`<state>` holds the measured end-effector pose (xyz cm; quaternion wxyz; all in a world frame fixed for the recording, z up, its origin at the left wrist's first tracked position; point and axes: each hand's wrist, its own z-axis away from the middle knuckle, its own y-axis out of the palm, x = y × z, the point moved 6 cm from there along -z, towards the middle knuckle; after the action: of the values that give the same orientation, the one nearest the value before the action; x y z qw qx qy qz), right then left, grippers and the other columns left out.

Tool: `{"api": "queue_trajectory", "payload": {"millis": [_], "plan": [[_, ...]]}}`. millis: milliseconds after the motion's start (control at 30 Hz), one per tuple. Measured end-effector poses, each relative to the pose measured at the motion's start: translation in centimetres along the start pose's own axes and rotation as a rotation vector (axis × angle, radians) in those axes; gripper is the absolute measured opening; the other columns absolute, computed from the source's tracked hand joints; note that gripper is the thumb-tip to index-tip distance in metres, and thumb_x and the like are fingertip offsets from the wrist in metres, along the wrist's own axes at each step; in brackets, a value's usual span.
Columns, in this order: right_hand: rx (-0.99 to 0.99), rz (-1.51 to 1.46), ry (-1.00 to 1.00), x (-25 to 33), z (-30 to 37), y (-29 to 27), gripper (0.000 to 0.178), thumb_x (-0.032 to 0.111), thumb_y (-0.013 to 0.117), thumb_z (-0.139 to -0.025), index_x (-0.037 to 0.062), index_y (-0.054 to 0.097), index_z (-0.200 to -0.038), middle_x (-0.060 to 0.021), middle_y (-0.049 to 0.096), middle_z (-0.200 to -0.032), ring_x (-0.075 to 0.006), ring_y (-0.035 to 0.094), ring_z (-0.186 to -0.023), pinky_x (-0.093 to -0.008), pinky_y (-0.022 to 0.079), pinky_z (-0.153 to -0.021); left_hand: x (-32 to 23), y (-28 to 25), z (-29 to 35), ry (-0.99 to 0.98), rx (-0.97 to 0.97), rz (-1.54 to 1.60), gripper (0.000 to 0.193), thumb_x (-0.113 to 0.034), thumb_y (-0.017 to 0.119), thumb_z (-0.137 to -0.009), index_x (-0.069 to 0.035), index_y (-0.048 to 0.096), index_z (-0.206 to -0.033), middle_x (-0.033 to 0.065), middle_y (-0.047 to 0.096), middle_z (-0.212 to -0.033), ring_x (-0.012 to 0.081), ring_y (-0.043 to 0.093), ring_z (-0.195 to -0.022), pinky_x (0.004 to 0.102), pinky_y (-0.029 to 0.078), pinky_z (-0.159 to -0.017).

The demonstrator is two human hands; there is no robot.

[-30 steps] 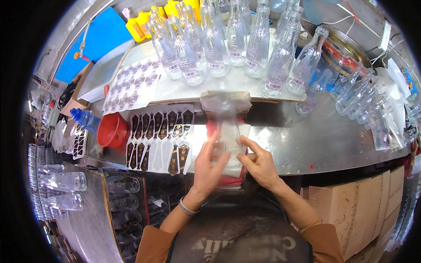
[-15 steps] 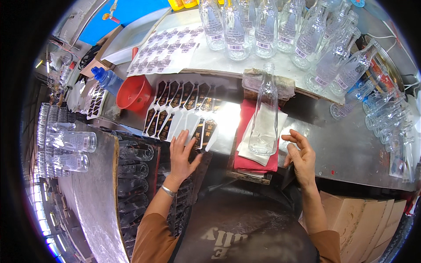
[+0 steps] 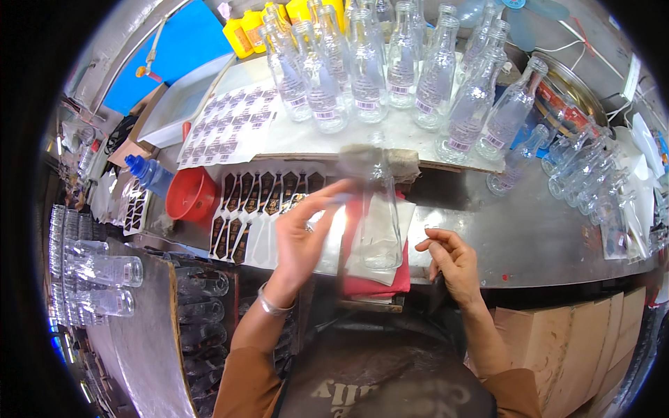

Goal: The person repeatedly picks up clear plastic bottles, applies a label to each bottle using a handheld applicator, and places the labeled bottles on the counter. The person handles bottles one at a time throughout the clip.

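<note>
The clear bottle [image 3: 383,240] lies on folded cloths [image 3: 390,285], neck toward 12 o'clock, where standing bottles [image 3: 367,87] crowd the way. At 9 o'clock the left hand [image 3: 301,240] partly blocks the black-label sheet [image 3: 258,202]; blur hides its grip. At 4 the right hand [image 3: 454,266] rests loosely parted, cartons [image 3: 550,341] beyond.

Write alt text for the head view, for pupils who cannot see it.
A clear glass bottle lies on white and red cloths between a person's left hand and right hand. Black labels lie at left; labelled bottles stand on a pale board behind.
</note>
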<state>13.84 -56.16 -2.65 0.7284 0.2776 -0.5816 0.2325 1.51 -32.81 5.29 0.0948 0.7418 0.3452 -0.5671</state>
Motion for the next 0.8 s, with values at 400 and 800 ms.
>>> {"api": "queue_trajectory", "payload": {"millis": [400,800], "plan": [[0.054,0.101,0.001,0.9,-1.9,1.3,0.032,0.013,0.059,-0.101,-0.0035,0.059,-0.128,-0.0105,0.071,-0.111,-0.0057,0.054,-0.060,-0.0211,0.047,-0.057,-2.5,4.7,0.6,0.470,0.411,-0.391,0.016,-0.016,0.078,-0.080,-0.009,0.069,-0.091,0.0168,0.061,-0.139,0.0382,0.049,-0.139,0.0496,0.041,-0.112],[0.117,0.338,-0.056,1.9,-3.3,4.2,0.064,0.026,0.074,-0.088,-0.0050,0.051,-0.139,-0.0181,0.070,-0.118,-0.0166,0.064,-0.074,-0.0324,0.054,-0.075,1.6,5.3,-1.3,0.200,0.337,-0.346,0.060,-0.014,0.078,-0.081,-0.011,0.062,-0.139,0.0212,0.035,-0.159,0.0389,0.046,-0.138,0.0452,0.044,-0.110]]}}
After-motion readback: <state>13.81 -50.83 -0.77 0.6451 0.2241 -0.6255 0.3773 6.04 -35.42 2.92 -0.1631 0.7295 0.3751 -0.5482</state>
